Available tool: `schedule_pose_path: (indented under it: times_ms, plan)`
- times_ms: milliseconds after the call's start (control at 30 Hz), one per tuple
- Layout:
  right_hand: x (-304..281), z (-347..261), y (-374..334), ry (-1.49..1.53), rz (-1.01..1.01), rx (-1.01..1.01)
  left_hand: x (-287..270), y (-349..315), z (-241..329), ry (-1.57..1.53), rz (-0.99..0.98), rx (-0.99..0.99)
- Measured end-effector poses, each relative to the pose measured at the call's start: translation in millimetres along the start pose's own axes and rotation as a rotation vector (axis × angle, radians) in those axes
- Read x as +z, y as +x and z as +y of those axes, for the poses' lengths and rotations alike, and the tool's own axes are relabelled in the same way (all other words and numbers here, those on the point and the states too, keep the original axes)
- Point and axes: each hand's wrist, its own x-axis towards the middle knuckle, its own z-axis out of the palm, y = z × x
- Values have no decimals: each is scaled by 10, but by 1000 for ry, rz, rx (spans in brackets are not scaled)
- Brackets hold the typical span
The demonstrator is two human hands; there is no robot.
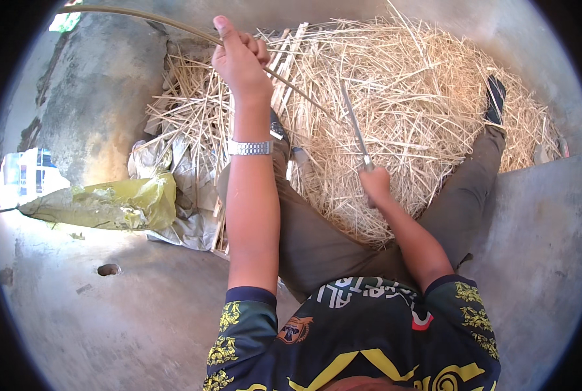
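My left hand point(242, 62) is raised at the upper left, its fingers closed around a long, thin bamboo strip point(141, 14). One end of the strip bends out toward the far left; the other slopes down to the right, toward the blade. In my right hand point(376, 182), near the middle, is a knife point(355, 125) gripped by its handle, the long narrow blade pointing up and away. The strip's lower end comes close to the blade; whether they touch I cannot tell. Under both hands lies a heap of pale shavings point(402, 91).
My legs point(460, 195) stretch out on either side of the heap. Loose split sticks point(196, 98) lie to the left, above a crumpled grey sheet point(190, 228) and a yellow sack point(141, 199). Concrete walls point(108, 85) stand at the back and left; the floor has a small hole point(109, 269).
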Motion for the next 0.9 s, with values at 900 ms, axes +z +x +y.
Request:
schedule_pose_path:
  times_ms: [900]
  plan:
    - [122, -157, -78, 187, -10, -355, 55, 48, -44, -96, -303, -97]
